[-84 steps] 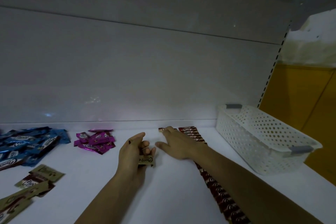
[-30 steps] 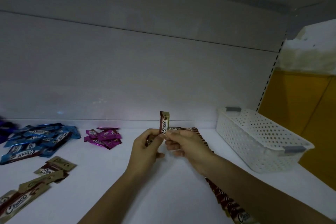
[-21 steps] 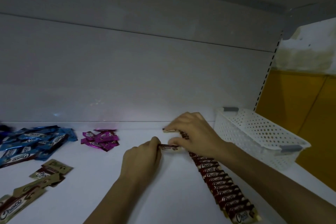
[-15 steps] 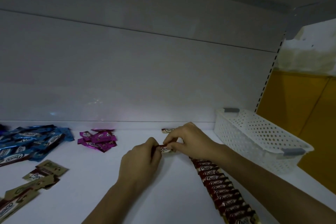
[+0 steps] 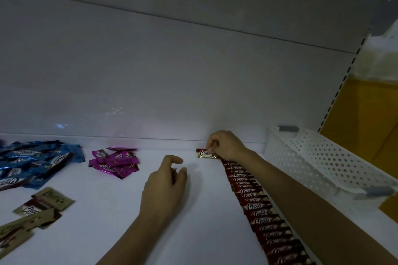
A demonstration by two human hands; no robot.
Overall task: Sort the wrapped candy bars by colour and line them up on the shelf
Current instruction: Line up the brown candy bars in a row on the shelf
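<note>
A long row of red-brown wrapped candy bars (image 5: 258, 211) runs from the shelf's front right toward the back wall. At its far end my right hand (image 5: 226, 145) pinches a red and gold bar (image 5: 203, 154) that lies flat by the back edge. My left hand (image 5: 163, 187) hovers over the white shelf (image 5: 204, 221), left of the row. Its fingers are curled, and a dark sliver of wrapper (image 5: 174, 172) shows between thumb and fingers. Loose piles lie to the left: blue bars (image 5: 36, 163), magenta bars (image 5: 114, 162) and gold bars (image 5: 36, 208).
A white perforated basket (image 5: 312, 157) with grey handles stands on the shelf at the right, close beside the red row. The shelf's back wall rises right behind my right hand. A yellow panel shows beyond the shelf upright at far right.
Both hands pinched one bar between them half a second ago. My right hand has since carried it to the far end of the red row, and my left hand has let go and drawn back.
</note>
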